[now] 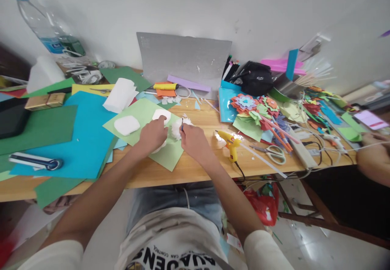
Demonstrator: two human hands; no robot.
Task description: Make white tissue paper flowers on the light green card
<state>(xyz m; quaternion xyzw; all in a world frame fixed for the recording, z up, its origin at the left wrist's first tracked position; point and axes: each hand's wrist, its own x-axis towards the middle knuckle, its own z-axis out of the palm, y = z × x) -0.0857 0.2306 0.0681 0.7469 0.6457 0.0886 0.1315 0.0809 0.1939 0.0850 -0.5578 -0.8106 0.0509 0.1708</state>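
My right hand point(195, 143) is closed around a thin dark stick, likely a pen point(182, 124), held upright with most of it hidden by the fingers. Just behind it lies a fluffy white fringed piece point(176, 130). My left hand point(154, 135) rests on a light green sheet point(143, 111), its index finger reaching to a white rounded cutout point(159, 114) and its thumb apart. Another white rounded cutout point(126, 125) lies to the left on the same sheet. Part of a further white piece point(159, 147) shows below the left hand.
A yellow glue gun point(230, 143) and scissors point(276, 154) lie to the right, near paper flowers point(245, 102). Blue paper point(88, 131) and a stapler point(35, 161) are at left. Behind stands a grey board point(184, 60). Another person's hand point(374, 158) is at far right.
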